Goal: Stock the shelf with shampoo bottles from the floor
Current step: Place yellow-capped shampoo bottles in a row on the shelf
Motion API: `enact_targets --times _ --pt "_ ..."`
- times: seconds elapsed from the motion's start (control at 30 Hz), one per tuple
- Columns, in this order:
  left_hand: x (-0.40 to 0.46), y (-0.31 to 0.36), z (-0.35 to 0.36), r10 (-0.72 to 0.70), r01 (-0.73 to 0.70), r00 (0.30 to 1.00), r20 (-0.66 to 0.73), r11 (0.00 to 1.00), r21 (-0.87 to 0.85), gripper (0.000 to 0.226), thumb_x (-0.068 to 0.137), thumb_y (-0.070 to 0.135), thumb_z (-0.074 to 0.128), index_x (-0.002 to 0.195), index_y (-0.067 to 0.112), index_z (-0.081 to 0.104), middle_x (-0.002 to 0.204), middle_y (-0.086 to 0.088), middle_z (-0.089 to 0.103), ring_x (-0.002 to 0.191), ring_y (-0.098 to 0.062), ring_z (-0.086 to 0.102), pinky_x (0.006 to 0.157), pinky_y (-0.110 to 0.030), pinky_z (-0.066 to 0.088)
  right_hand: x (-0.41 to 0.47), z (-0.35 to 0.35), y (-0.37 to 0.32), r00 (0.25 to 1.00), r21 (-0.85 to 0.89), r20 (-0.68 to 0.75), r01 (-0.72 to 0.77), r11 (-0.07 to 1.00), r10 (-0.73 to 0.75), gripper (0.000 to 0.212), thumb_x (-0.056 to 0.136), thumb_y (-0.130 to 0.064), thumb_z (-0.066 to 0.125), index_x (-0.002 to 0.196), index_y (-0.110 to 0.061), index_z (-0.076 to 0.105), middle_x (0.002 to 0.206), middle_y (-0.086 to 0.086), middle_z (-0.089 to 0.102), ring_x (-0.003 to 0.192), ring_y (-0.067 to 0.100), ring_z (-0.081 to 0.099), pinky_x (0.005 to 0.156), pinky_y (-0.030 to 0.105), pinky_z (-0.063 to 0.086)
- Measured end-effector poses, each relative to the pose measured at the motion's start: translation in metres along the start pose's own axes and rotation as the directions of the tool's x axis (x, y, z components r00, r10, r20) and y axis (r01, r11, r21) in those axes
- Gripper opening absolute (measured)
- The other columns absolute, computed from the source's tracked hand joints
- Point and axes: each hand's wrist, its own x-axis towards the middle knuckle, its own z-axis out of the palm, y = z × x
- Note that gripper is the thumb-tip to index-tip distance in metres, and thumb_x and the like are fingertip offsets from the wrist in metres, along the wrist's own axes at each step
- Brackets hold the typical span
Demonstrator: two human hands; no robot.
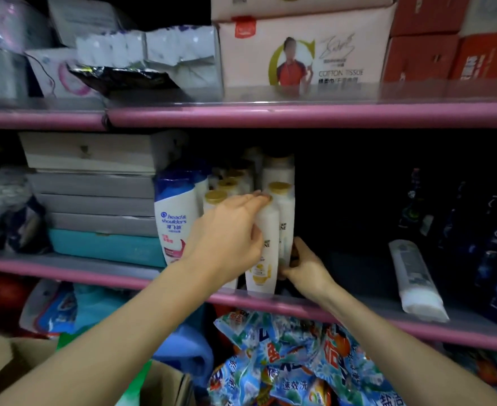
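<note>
On the middle pink-edged shelf (358,313) stand several white shampoo bottles with gold caps. My left hand (229,238) grips the front white bottle (266,259) near its top, fingers stretched over its cap. My right hand (302,266) holds the base of the bottle just behind it (285,218), fingers curled round the bottom. More gold-capped bottles (216,199) fill the rows behind. A white and blue Head & Shoulders bottle (175,221) stands at the left of the group.
Flat stacked boxes (95,194) sit left of the bottles. A white tube (417,279) lies on the shelf at right, beside dark blue bottles (493,247). Detergent bags (294,358) pile below the shelf. A cardboard box (4,364) sits bottom left. Tissue cartons (302,51) fill the top shelf.
</note>
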Motion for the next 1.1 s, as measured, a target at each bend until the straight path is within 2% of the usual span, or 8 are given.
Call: enact_targets --times 0.13,0.23,0.4,0.5,0.63,0.7,0.87,1.1 --pt "-0.0036 -0.0006 0.0012 0.005 -0.005 1.000 -0.017 1.000 -0.022 0.056 0.083 0.023 0.050 0.138 0.030 0.044 0.139 0.014 0.049 0.123 -0.011 0.048 0.089 -0.030 0.047 0.0095 0.0096 0.0019 1.000 -0.038 0.025 0.014 0.999 -0.013 0.031 0.082 -0.015 0.068 0.110 -0.024 0.057 0.100 -0.005 0.068 0.087 0.006 0.064 0.067 0.014 0.048" --pt "-0.0029 -0.0011 0.0005 0.012 -0.013 1.000 -0.023 0.999 -0.040 0.055 0.083 0.023 0.050 0.137 0.030 0.045 0.139 0.014 0.050 0.122 -0.011 0.050 0.089 -0.030 0.047 0.0103 0.0111 0.0023 1.000 -0.061 0.017 0.027 0.998 -0.026 0.030 0.084 -0.017 0.066 0.112 -0.025 0.058 0.096 -0.010 0.067 0.084 0.004 0.063 0.062 0.009 0.043" --pt "-0.0044 0.0000 0.0019 0.002 -0.003 0.999 -0.043 1.000 -0.025 0.055 0.083 0.024 0.050 0.137 0.030 0.044 0.140 0.015 0.048 0.120 -0.010 0.051 0.087 -0.028 0.047 0.0065 0.0115 0.0021 0.998 -0.134 0.047 0.052 0.990 -0.046 0.037 0.085 -0.024 0.065 0.119 -0.027 0.051 0.103 -0.007 0.067 0.093 0.011 0.064 0.074 0.022 0.052" --pt "-0.0036 0.0001 0.0019 0.001 -0.002 0.999 -0.047 1.000 -0.024 0.055 0.083 0.024 0.050 0.138 0.030 0.044 0.141 0.015 0.047 0.121 -0.011 0.051 0.087 -0.029 0.048 0.0063 0.0096 0.0007 0.998 -0.135 0.048 0.052 0.990 -0.046 0.022 0.088 -0.022 0.064 0.108 -0.026 0.055 0.097 -0.011 0.065 0.087 0.004 0.062 0.065 0.009 0.046" --pt "-0.0027 0.0004 0.0029 0.003 -0.004 0.999 -0.046 1.000 -0.016 0.055 0.084 0.023 0.050 0.138 0.029 0.044 0.141 0.014 0.048 0.119 -0.013 0.053 0.086 -0.029 0.048 0.0048 0.0082 -0.0007 0.997 -0.102 0.067 0.040 0.994 -0.033 0.018 0.089 -0.019 0.063 0.103 -0.026 0.056 0.094 -0.014 0.064 0.085 -0.003 0.059 0.060 0.005 0.042" --pt "-0.0028 0.0002 0.0031 0.005 -0.005 0.999 -0.047 1.000 -0.009 0.055 0.084 0.023 0.050 0.138 0.029 0.043 0.141 0.013 0.048 0.119 -0.013 0.053 0.086 -0.029 0.048 0.0045 0.0081 -0.0006 0.996 -0.086 0.083 0.021 0.996 -0.014 0.020 0.090 -0.017 0.063 0.107 -0.024 0.056 0.099 -0.009 0.065 0.090 0.002 0.061 0.065 0.007 0.044" --pt "-0.0035 0.0002 0.0026 0.013 -0.013 0.999 -0.051 1.000 -0.004 0.055 0.084 0.024 0.050 0.139 0.030 0.043 0.141 0.013 0.048 0.118 -0.013 0.053 0.085 -0.030 0.050 0.0043 0.0078 -0.0009 0.993 -0.057 0.115 -0.005 0.998 0.011 0.024 0.090 -0.015 0.062 0.114 -0.020 0.058 0.109 0.000 0.067 0.102 0.014 0.063 0.088 0.028 0.051" --pt "-0.0041 0.0001 0.0027 0.023 -0.023 0.998 -0.053 1.000 0.001 0.056 0.084 0.024 0.050 0.139 0.029 0.042 0.142 0.013 0.047 0.119 -0.013 0.053 0.086 -0.030 0.050 0.0014 0.0066 -0.0051 0.990 -0.070 0.136 -0.013 0.997 0.023 0.032 0.091 -0.013 0.060 0.123 -0.017 0.055 0.118 0.003 0.065 0.109 0.017 0.061 0.098 0.036 0.050"
